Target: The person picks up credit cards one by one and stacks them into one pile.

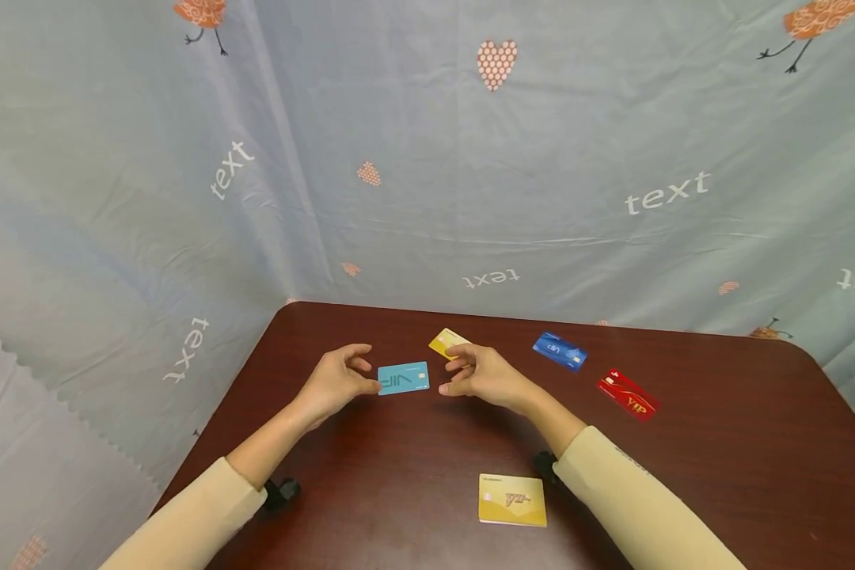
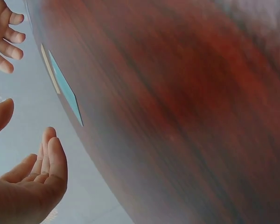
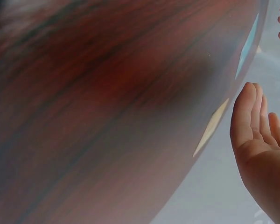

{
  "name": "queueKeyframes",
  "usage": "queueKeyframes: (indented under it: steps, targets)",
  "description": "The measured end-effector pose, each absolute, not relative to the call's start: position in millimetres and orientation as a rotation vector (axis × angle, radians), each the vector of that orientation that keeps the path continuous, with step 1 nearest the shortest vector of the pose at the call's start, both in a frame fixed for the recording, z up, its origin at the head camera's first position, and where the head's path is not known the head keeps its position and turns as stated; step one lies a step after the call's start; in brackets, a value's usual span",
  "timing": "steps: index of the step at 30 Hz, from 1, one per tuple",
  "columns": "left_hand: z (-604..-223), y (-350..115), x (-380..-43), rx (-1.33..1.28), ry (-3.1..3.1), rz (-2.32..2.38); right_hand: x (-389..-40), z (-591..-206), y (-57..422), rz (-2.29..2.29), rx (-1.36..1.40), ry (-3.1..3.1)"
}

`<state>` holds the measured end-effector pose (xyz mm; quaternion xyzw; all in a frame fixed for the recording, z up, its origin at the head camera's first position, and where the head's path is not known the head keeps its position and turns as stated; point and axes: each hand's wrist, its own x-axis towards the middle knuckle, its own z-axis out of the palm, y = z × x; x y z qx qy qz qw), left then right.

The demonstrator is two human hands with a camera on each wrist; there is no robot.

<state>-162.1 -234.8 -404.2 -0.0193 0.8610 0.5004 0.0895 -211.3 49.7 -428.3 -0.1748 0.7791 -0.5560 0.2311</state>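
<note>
A teal VIP card point(image 1: 404, 378) lies flat on the dark wooden table between the two hands. My left hand point(image 1: 338, 381) is at its left side, the thumb tip overlapping the card's edge in the head view. In the left wrist view that hand point(image 2: 35, 184) hovers apart from the teal card point(image 2: 66, 88), fingers loosely bent and holding nothing. To the card's right is my right hand point(image 1: 486, 375), relaxed and without anything in its grasp. It partly hides a yellow card point(image 1: 445, 341) behind it. The right wrist view has this yellow card point(image 3: 212, 127) flat on the table.
A blue VIP card point(image 1: 560, 351) and a red VIP card point(image 1: 628, 394) lie to the right of my right hand. Nearer the front is a gold card point(image 1: 511, 500), its edge looking thick like a small stack. A patterned grey curtain point(image 1: 427, 158) hangs behind the table point(image 1: 741, 475).
</note>
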Motion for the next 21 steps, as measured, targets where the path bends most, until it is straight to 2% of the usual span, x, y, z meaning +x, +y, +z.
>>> queueKeyframes:
  steps: [21]
  targets:
    - [-418.3, -242.0, -180.8, -0.064, 2.533, 1.273, -231.5, -437.1, 10.2, -1.393, -0.475, 2.192]
